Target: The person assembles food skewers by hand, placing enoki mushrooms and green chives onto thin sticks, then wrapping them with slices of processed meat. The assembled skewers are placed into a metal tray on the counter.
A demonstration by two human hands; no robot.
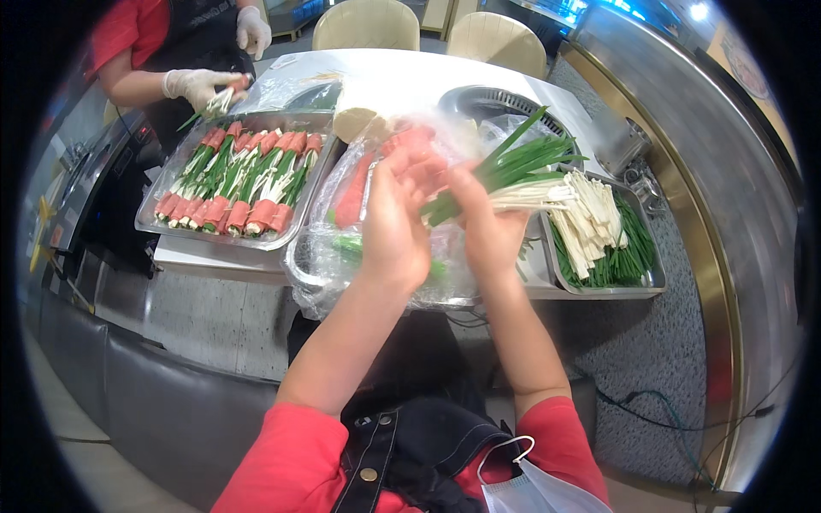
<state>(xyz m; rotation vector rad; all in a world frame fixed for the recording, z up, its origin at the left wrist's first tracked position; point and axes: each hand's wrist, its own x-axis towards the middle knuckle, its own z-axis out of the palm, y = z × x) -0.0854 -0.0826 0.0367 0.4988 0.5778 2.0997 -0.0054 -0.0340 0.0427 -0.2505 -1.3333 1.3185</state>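
My right hand (481, 224) is closed around a bundle of green chives (529, 154) and white enoki mushrooms (529, 194), held over the middle tray. Beside its left end is my left hand (397, 224), palm turned inward and fingers raised; a reddish piece of meat seems to lie at its fingers, partly blurred. Below both hands, clear plastic film (314, 256) covers a metal tray holding thin red meat slices (353, 195). To the right, a metal tray (657, 282) holds more enoki (587, 224) and cut chives (635, 250).
At the left, a metal tray (144, 218) holds meat-wrapped rolls (237, 215) in rows. Behind it, a co-worker's gloved hand (195, 86) holds another roll. A round metal grill (500, 99) is set in the white table (391, 74). Metal cups (644, 189) stand right; chairs (365, 25) are behind.
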